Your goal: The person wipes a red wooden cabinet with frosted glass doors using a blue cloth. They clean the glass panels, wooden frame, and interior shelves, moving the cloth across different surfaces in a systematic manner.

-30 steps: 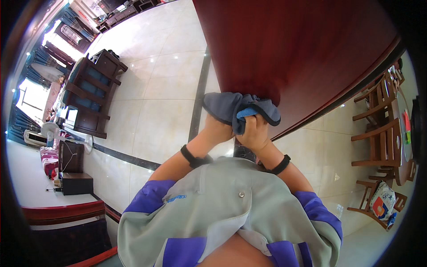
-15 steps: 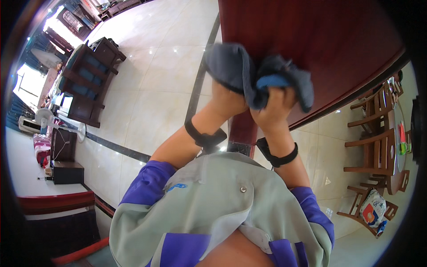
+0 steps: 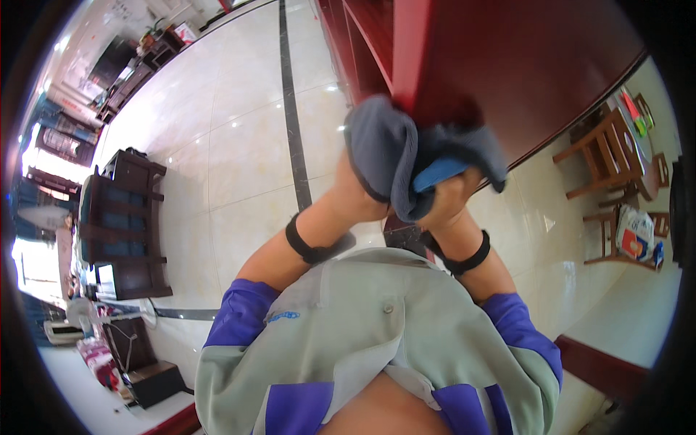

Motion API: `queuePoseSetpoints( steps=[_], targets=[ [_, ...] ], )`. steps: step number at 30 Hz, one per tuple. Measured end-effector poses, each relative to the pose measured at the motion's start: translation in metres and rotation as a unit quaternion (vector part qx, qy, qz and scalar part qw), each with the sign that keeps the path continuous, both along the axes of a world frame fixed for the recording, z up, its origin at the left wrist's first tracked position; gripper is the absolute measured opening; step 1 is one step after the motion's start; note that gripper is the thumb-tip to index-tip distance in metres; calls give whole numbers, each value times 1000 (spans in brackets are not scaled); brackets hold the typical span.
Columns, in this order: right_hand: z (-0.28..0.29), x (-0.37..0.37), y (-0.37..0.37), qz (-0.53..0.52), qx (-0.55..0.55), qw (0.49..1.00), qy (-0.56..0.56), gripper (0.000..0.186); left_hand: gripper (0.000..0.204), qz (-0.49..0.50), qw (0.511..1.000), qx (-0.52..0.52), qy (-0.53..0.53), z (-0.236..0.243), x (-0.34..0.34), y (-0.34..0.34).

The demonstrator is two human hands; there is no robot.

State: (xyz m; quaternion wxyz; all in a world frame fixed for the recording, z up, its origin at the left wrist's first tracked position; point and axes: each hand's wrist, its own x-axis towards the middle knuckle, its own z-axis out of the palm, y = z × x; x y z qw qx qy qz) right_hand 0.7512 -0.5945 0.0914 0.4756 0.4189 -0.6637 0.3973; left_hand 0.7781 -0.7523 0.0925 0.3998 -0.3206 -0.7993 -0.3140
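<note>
A dark grey cloth [image 3: 383, 148] is bunched between my two hands, against or just in front of the edge of a dark red wooden cabinet [image 3: 522, 80]. My left hand [image 3: 354, 190] grips its left part from below; the cloth hides most of those fingers. My right hand [image 3: 451, 199] is closed round the right part, its fingers bent beside a bright blue patch [image 3: 439, 174]. Whether that patch is the cloth's other side or a separate thing, I cannot tell. A black band circles each wrist.
Open red shelves [image 3: 362, 36] show on the cabinet's left side. To the right, wooden chairs [image 3: 605, 156] stand by a round table. A dark wooden armchair [image 3: 127, 225] and a white fan [image 3: 87, 312] are at the left. The floor is glossy pale tile with dark strips.
The view has swung round, bringing the cabinet's shelves into sight. My hands and the cloth now appear lower in the picture; both hands keep their hold on the cloth.
</note>
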Motion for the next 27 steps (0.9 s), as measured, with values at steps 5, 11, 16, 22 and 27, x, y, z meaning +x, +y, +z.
queuePoseSetpoints(
  steps=[5,11,16,22,27],
  targets=[
    [23,1,-18,-32,-123,991,-44,25,60,-38,995,-42,-77,25,-10,-14],
    [-100,9,-23,322,-379,827,-261,51,61,-106,993,-29,-50,-67,-17,-4],
    [-218,26,-31,-93,-261,907,-316,57,51,-176,963,-117,-169,-132,-9,-19],
    [-221,50,-42,-339,-150,845,-386,64,51,-182,968,-154,-74,-125,3,-31],
    [-122,48,-36,-310,-180,849,-389,61,50,-158,974,-160,25,-66,-2,-24]
  ],
)
